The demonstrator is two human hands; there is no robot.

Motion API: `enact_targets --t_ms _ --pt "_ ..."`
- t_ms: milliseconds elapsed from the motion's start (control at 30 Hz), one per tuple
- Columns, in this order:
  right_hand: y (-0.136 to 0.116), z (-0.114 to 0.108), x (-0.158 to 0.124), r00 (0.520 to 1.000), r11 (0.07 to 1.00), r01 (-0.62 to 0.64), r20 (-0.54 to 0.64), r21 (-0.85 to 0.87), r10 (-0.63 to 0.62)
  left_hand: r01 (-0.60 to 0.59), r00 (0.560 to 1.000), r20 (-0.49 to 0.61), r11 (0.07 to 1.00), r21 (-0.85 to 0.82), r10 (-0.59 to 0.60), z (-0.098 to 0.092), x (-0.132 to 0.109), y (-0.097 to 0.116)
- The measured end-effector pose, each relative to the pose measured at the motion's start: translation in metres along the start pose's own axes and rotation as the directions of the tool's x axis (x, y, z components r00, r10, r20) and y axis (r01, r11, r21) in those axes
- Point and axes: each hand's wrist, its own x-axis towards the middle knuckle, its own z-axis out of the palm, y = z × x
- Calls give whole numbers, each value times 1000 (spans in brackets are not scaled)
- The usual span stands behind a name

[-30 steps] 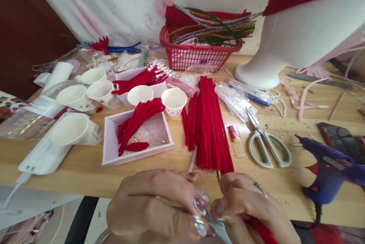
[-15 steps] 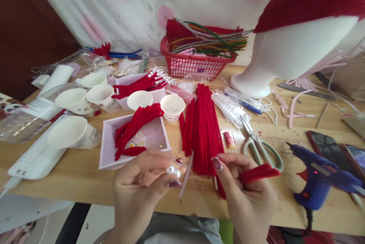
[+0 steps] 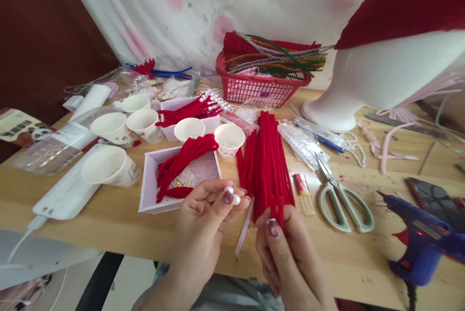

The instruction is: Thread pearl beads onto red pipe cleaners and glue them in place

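Observation:
My left hand (image 3: 207, 219) is closed in a pinch on two white pearl beads (image 3: 232, 194), held just above the table's front edge. My right hand (image 3: 286, 253) is closed on a short folded red pipe cleaner (image 3: 278, 209), held upright beside the beads. Right behind both hands lies a pile of long red pipe cleaners (image 3: 267, 156). A white tray (image 3: 148, 190) with small pearls and bent red pieces sits to the left of my left hand.
Several paper cups (image 3: 109, 168) stand at the left. Green-handled scissors (image 3: 343, 194) and a blue glue gun (image 3: 421, 238) lie at the right, a phone (image 3: 434, 199) behind the gun. A red basket (image 3: 257, 85) of pipe cleaners and a white mannequin head (image 3: 381, 73) stand at the back.
Both hands rose from below the table edge and parted. The left now pinches the pearl beads up high. The right turned the red piece from sideways to upright.

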Motion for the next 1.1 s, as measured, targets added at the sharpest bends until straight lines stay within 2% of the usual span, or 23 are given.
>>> enact_targets --t_ms 133,333,467,600,733,900,1033,1100 --pt "-8 2 -7 987 991 -137 78 3 137 -22 1000 -4 999 -39 22 -1 -3 -3" --pt "-17 0 -1 943 952 -294 187 85 274 51 998 30 995 -86 -49 3 -9 2" --pt "-21 -1 3 921 916 -361 219 174 322 73 996 49 995 -66 -70 7 -11 5" --pt "-25 -2 5 885 877 -426 303 223 353 82 997 16 996 -29 -81 9 -14 6" --pt "-25 -4 5 867 846 -468 319 255 383 79 997 30 996 -31 -78 9 -15 6" --pt "-26 -8 5 845 815 -512 330 272 420 -23 981 193 998 59 11 -7 -9 4" --pt "-31 -13 7 803 779 -573 363 255 472 -178 916 387 972 151 108 -23 -2 9" --pt "-32 -15 8 794 767 -585 382 264 474 -214 890 440 961 177 117 -27 -2 13"
